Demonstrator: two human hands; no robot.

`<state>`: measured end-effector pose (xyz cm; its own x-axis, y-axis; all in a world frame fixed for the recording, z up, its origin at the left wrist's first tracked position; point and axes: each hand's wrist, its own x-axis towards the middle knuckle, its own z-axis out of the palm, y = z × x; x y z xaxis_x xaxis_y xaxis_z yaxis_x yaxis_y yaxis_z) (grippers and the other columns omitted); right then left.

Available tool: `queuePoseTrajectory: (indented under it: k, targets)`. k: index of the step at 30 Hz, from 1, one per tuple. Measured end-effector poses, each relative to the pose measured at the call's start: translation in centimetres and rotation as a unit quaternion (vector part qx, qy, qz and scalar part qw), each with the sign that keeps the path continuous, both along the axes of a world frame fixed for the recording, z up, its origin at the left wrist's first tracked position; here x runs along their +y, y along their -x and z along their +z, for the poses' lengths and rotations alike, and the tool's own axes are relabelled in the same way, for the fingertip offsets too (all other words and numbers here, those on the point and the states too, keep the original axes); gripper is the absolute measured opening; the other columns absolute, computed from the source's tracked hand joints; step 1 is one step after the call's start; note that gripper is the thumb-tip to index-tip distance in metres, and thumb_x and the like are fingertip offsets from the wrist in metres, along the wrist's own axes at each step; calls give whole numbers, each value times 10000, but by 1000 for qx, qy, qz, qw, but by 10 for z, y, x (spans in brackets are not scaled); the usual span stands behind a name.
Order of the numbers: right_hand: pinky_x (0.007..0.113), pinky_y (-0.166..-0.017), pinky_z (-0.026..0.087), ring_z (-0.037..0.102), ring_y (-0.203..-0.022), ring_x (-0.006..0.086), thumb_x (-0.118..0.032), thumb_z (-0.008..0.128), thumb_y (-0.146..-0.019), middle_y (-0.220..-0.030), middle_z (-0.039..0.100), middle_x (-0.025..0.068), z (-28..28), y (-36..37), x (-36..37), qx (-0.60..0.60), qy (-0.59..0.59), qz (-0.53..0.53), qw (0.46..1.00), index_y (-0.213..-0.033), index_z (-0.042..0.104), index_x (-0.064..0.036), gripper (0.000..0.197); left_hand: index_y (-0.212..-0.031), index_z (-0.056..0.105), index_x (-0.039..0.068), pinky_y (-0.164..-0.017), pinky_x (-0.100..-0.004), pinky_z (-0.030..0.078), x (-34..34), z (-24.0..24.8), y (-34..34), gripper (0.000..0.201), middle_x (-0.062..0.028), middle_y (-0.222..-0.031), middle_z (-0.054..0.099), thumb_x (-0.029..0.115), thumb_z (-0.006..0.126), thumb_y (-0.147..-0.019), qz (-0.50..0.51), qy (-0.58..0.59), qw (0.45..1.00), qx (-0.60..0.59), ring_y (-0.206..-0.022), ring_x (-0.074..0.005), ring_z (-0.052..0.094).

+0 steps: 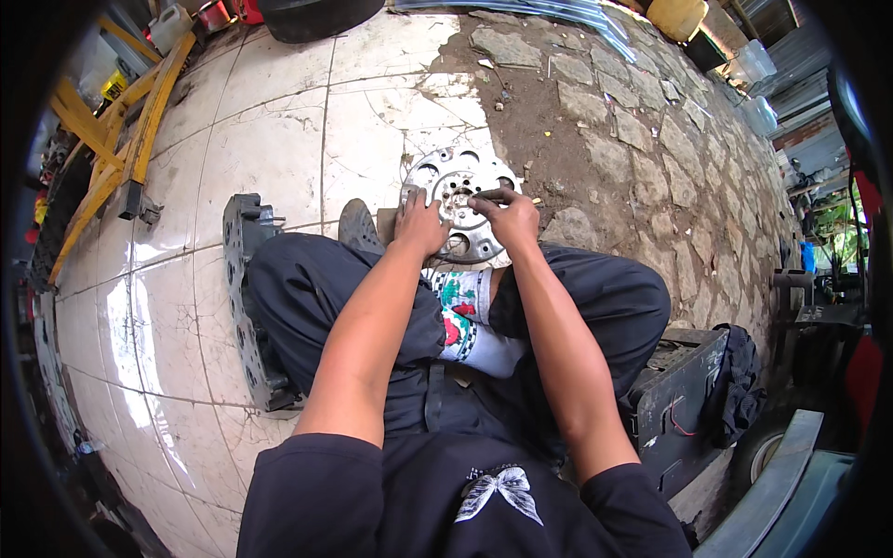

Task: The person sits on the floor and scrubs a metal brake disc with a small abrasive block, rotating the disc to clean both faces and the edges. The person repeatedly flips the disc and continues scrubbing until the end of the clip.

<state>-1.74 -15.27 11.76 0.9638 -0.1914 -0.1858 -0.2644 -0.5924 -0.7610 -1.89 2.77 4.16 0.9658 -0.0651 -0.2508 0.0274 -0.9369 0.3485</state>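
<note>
A round grey metal disc (482, 244), like a flywheel, lies in front of my crossed legs. It has large round holes near its rim and a ring of small holes about its centre. My left hand (421, 226) rests on the disc's left side with its fingers stretched out. Over the centre, my right hand (510, 217) has its thumb and forefinger pinched together; whatever they hold is too small to make out. A brown block-like piece (386, 226) shows just left of my left hand, partly hidden by it.
Beside my left knee stands a grey metal engine part with holes (244, 307). A dark shoe sole (358, 226) shows near the disc. Yellow metal frames (153, 112) are at far left. A dark box (679, 400) sits at my right. Tiles meet dirt and stone paving (605, 158).
</note>
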Motion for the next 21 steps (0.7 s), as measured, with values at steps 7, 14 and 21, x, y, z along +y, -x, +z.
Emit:
queuePoseTrajectory:
  k: [7, 14, 21]
  targets:
    - [350, -898, 568, 764, -997, 265, -310, 879, -858, -1070, 791, 161, -5, 8, 7, -143, -106, -43, 983, -1092, 836, -43, 357, -1343, 670, -10, -782, -371, 648, -5, 73, -14, 460, -175, -1136, 759, 364, 645, -1075, 148, 679, 694, 190, -970, -254, 768]
    - [329, -914, 599, 758, -1060, 222, -127, 855, -869, -1172, 783, 176, -21, -2, 0, -112, -287, 63, 949, -1300, 737, -28, 457, -1273, 691, -58, -776, -355, 681, -1, 71, -6, 343, -155, -1041, 773, 73, 759, -964, 220, 649, 713, 150, -852, -240, 776]
    - [337, -896, 593, 753, -1018, 221, -165, 888, -831, -1136, 790, 160, -35, -18, -21, 27, -204, 68, 976, -1251, 769, -25, 458, -1164, 765, -70, -777, -297, 637, -3, 36, -7, 257, -128, -1034, 802, 59, 778, -943, 143, 533, 828, 95, -891, -187, 776]
